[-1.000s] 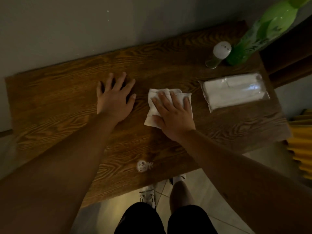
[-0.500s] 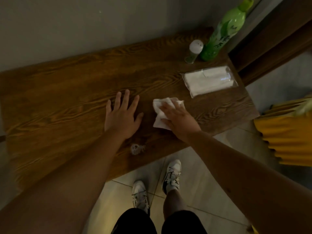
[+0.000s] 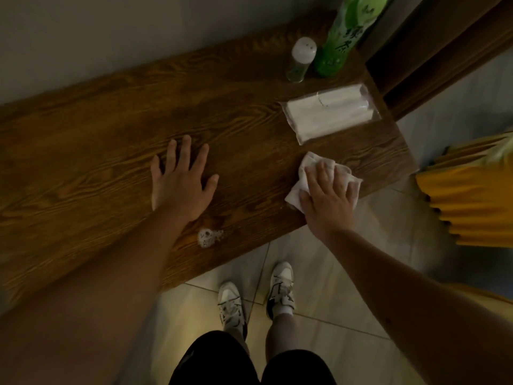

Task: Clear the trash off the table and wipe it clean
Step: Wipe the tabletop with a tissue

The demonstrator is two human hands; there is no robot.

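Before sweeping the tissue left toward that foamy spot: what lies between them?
Head view: only bare wood table between the tissue and the foamy spot.

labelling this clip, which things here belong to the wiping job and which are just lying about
Job: right hand, tissue under it, table, foam spot, left hand flat on the wood.
Lying about: tissue pack, shaker, green bottle.

Your wooden tabletop (image 3: 83, 168) | far right corner: green bottle (image 3: 344, 37), shaker (image 3: 301, 61) | right edge: tissue pack (image 3: 330, 115), white cloth (image 3: 308, 173) | near edge: foam spot (image 3: 209, 237)
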